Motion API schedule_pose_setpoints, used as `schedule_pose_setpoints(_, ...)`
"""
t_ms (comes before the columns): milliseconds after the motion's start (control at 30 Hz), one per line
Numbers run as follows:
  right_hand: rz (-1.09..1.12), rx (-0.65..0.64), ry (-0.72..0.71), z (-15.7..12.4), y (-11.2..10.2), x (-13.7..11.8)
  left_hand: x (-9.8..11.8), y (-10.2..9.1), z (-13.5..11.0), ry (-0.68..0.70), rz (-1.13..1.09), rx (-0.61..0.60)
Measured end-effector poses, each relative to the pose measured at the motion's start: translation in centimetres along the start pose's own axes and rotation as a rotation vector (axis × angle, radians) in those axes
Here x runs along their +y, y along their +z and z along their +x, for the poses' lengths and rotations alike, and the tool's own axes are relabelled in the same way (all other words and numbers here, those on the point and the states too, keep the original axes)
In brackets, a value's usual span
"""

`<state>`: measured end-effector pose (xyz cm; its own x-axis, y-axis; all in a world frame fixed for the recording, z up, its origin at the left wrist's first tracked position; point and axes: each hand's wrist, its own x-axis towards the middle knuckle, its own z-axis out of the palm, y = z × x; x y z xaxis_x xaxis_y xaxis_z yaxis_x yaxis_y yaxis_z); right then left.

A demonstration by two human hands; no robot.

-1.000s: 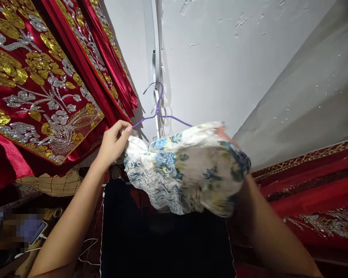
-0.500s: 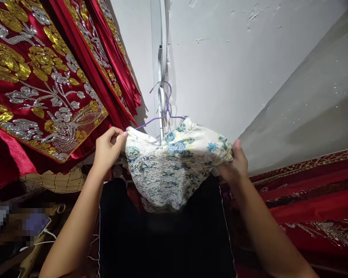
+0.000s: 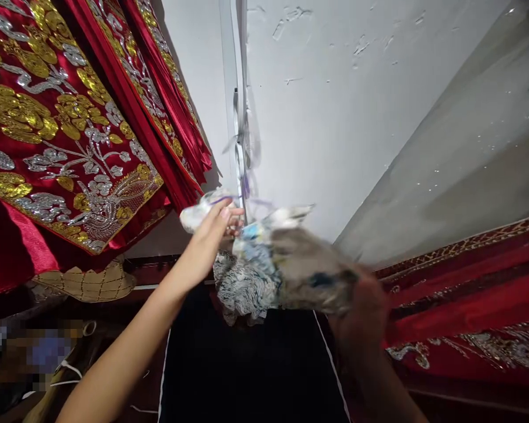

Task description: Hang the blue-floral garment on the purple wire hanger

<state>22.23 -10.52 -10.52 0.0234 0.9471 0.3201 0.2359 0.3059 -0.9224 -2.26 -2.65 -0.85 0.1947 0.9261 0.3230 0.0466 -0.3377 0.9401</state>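
Observation:
A white blouse [image 3: 255, 258] with blue flower print and a gathered, ruffled body is on a thin purple hanger [image 3: 245, 187], both smeared by motion. My left hand [image 3: 214, 235] is at the neckline, in front of the left shoulder of the blouse and close to the hanger. Its fingers point right, loosely bent and a little apart, with no cloth visibly pinched. On the other side, my right hand [image 3: 365, 302] is blurred and dark, closed on the blouse's right sleeve, which is stretched out sideways. Black cloth with white edging [image 3: 255, 364] lies below the blouse.
Red cloths [image 3: 92, 129] with gold and silver sequin embroidery hang at the left. A white metal rail [image 3: 238, 106] runs down the white wall [image 3: 317, 117]. More red embroidered fabric [image 3: 467, 299] is at the right. A white cable [image 3: 73, 369] is at lower left.
My left hand has come off the left shoulder and moved right to the neckline. My right hand has moved down with the sleeve, and the blouse and hanger have swung lower and twisted.

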Motion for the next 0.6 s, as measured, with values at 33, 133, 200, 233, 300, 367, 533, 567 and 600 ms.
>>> schedule_pose_setpoints(33,-0.008,-0.076,-0.027,-1.1,0.9,-0.3,-0.2,0.4,-0.5,-0.122,-0.127,-0.009)
schedule_pose_setpoints(133,0.050,-0.470,-0.092,-2.5,2.9,-1.1,-0.4,0.4,-2.4,-0.411,-0.427,0.035)
schedule_pose_setpoints(200,0.133,-0.669,-0.065,-2.0,3.4,-1.1,-0.2,-0.5,-4.2,-0.513,-0.526,0.047)
schedule_pose_setpoints(233,0.154,-0.677,-0.033,-1.5,3.4,-0.9,-0.1,-1.1,-5.3,-0.549,-0.534,0.030)
schedule_pose_setpoints(300,0.124,-0.571,0.035,-0.4,3.2,-0.1,0.3,-2.3,-7.7,-0.638,-0.462,-0.085)
schedule_pose_setpoints(367,0.041,-0.416,0.063,0.9,2.7,0.9,1.0,-3.4,-9.8,-0.739,-0.290,-0.294)
schedule_pose_setpoints(533,-0.152,-0.279,-0.077,3.8,1.3,1.2,3.1,-5.5,-10.8,-0.512,0.232,-0.398)
schedule_pose_setpoints(567,-0.161,-0.302,-0.088,4.4,0.9,0.8,3.4,-6.0,-10.2,-0.433,0.323,-0.367)
schedule_pose_setpoints(600,-0.152,-0.327,-0.086,4.9,0.5,0.4,3.5,-6.4,-9.5,-0.361,0.405,-0.329)
